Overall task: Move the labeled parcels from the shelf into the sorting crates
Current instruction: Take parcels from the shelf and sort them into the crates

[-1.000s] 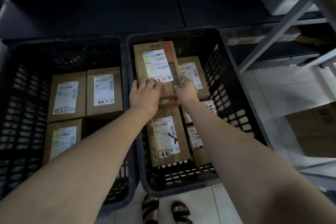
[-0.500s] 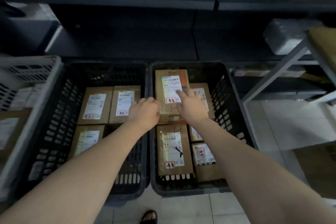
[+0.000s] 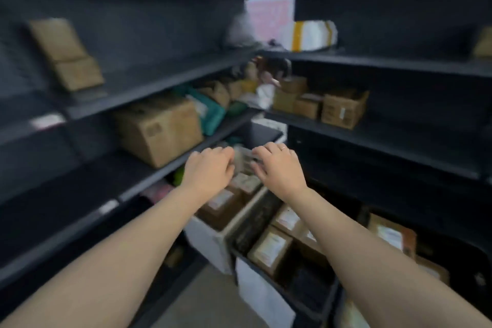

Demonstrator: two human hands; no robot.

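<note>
The picture is motion-blurred. My left hand and my right hand reach forward side by side at mid-frame, fingers loosely curled, and they hold nothing. Below them stands a black crate with several labeled brown parcels inside. Left of it, a white crate holds a labeled parcel. Dark shelves rise on the left and at the back. A large carton sits on the left shelf, just beyond my left hand. Small brown boxes stand on the back shelf.
Two stacked brown parcels lean on the upper left shelf. Teal bags and more small boxes crowd the corner where the shelves meet. A white and yellow package lies on a higher shelf. Another crate with a parcel stands at the lower right.
Both hands have let go of the parcel in the right black crate and lifted away. The view has swung up and left from the crates to the shelves.
</note>
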